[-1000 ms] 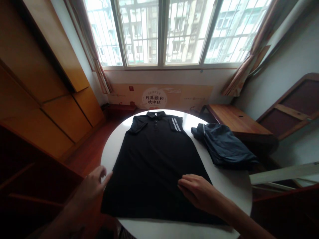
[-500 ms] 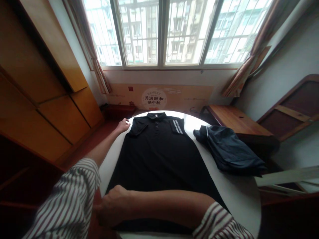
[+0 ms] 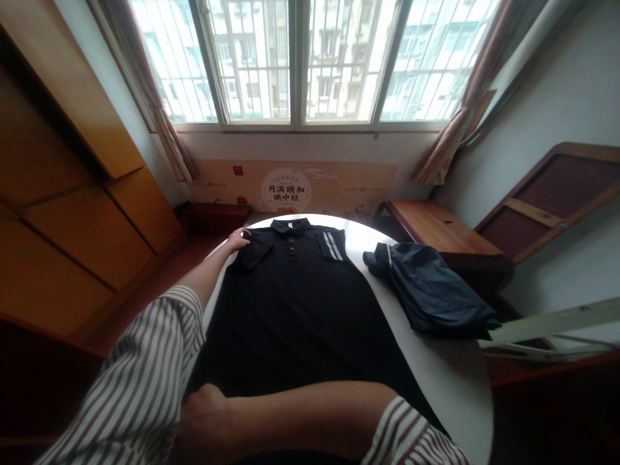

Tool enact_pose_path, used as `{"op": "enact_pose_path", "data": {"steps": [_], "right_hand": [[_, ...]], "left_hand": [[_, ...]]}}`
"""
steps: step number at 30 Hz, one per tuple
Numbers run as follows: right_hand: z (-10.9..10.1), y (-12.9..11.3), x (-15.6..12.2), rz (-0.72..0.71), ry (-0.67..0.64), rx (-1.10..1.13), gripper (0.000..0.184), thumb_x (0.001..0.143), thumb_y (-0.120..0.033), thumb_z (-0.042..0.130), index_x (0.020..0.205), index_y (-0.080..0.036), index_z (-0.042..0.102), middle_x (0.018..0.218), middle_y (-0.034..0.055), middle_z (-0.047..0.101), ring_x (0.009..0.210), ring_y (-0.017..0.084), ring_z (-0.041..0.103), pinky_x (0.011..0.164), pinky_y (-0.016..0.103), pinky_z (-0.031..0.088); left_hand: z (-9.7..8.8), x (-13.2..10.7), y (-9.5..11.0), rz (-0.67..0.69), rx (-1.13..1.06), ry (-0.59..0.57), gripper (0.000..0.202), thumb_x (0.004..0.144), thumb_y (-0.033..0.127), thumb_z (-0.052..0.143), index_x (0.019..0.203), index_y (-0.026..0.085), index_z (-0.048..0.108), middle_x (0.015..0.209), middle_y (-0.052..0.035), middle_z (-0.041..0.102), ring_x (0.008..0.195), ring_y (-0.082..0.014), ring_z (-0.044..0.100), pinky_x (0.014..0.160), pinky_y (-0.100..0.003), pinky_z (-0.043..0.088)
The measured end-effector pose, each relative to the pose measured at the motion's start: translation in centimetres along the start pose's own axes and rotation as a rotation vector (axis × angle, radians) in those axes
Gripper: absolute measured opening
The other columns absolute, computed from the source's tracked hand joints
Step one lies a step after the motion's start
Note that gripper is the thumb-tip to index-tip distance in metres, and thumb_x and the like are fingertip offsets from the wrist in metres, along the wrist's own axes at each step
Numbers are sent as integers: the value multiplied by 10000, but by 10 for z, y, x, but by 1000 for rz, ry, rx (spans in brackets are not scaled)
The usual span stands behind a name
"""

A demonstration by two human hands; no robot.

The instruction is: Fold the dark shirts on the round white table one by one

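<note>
A black polo shirt (image 3: 300,310) lies spread front side up, its collar toward the window and its short sleeves folded inward. Two light stripes cross the sleeve on the right. At the far left shoulder, my left hand (image 3: 237,239) is closed, with the cloth pinched at its fingertips. My right hand (image 3: 204,412) reaches across the lower part of the shirt to its left edge near the hem. It is closed there on the cloth, though its fingers are mostly hidden in shadow.
Under the shirt is a round white table (image 3: 453,381). A folded dark garment (image 3: 431,287) lies on its right side. Beyond stand a wooden desk (image 3: 440,226) and a folded wooden board (image 3: 537,200) against the wall. Wooden cabinets (image 3: 72,239) line the left.
My left hand has come onto the shirt's left shoulder and closed on it; before, it was just beside it. The right hand stays at the lower left edge. The view has shifted slightly right.
</note>
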State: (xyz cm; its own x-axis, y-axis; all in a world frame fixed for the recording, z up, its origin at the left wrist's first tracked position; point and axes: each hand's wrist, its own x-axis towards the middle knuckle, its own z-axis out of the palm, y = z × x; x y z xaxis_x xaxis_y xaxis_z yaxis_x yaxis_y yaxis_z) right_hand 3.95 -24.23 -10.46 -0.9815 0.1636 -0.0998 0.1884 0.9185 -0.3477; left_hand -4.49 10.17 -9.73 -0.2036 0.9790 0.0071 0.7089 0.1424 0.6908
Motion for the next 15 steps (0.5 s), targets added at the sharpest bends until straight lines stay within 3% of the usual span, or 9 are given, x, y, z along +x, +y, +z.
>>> {"op": "enact_pose_path", "data": {"steps": [3,6,8,11,15], "right_hand": [[-5,1,-2,63,-157,118,347,733,-474,680,935,-196,640,1080,86,740,805,260,727,490,306,536],[-24,0,-22,218,-144,198,337,706,-488,643,844,-180,634,952,112,742,737,274,708,507,313,515],[-40,2,-50,311,-27,281,276,723,-467,603,730,-191,596,766,69,703,625,227,657,486,274,459],[-55,10,-107,349,261,558,243,760,-353,557,593,-197,475,539,-39,491,477,102,475,458,200,338],[-51,14,-193,416,629,933,256,756,-239,587,582,-189,406,537,-74,359,499,56,327,454,178,248]], "left_hand": [[2,2,3,3,-45,-22,311,597,154,744,904,130,697,755,-29,680,751,-175,633,713,-247,492],[-1,5,9,8,-94,-37,285,588,148,728,868,99,712,689,-35,668,689,-167,625,687,-256,499],[-8,7,17,26,-129,-46,272,578,155,737,840,87,715,663,-41,661,662,-164,620,681,-265,504],[-18,12,41,71,-171,-62,243,566,166,757,791,86,715,637,-42,651,636,-165,612,682,-283,512],[-15,18,94,146,-197,-88,214,617,98,687,828,71,715,622,-40,628,599,-149,581,661,-287,511]]}}
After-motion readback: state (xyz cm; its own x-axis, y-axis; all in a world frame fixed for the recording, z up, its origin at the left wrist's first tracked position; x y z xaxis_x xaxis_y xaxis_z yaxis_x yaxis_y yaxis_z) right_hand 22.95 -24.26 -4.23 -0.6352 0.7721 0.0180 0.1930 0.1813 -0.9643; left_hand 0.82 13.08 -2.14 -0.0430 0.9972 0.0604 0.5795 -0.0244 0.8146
